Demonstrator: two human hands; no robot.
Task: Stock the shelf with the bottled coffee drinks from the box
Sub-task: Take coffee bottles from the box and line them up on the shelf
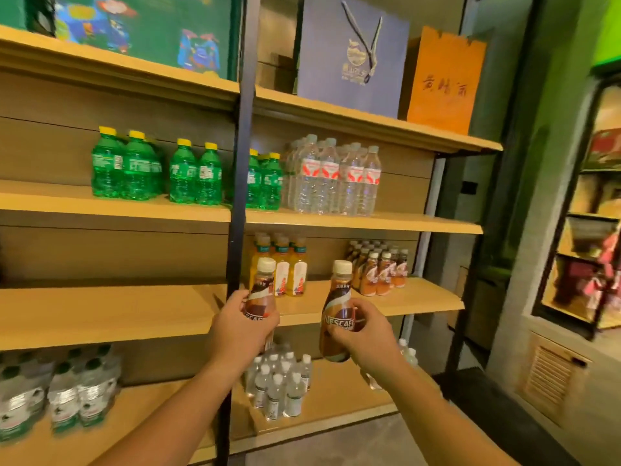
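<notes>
A brown coffee bottle [260, 297] with a cream cap is held upright before the shelf [426, 299], a second bottle [337, 311] beside it. Stocked bottles [379, 270] stand on the shelf's right end.

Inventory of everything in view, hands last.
left coffee bottle: one, brown, cream cap, in left hand
right coffee bottle: one, brown, cream cap, in right hand
shelved coffee bottles: cluster, brown, third shelf, right
orange bottles: cluster, orange, third shelf, middle
green bottles: several, yellow caps, second shelf
water bottles: cluster, clear, red labels, second shelf, right
small clear bottles: cluster, white caps, bottom shelf
wrapped bottle packs: count unclear, clear, dark caps, bottom shelf, left
purple bag: one, top shelf
orange bag: one, top shelf, far right
green box: one, top shelf, left
left hand: grips left coffee bottle
right hand: grips right coffee bottle
</notes>
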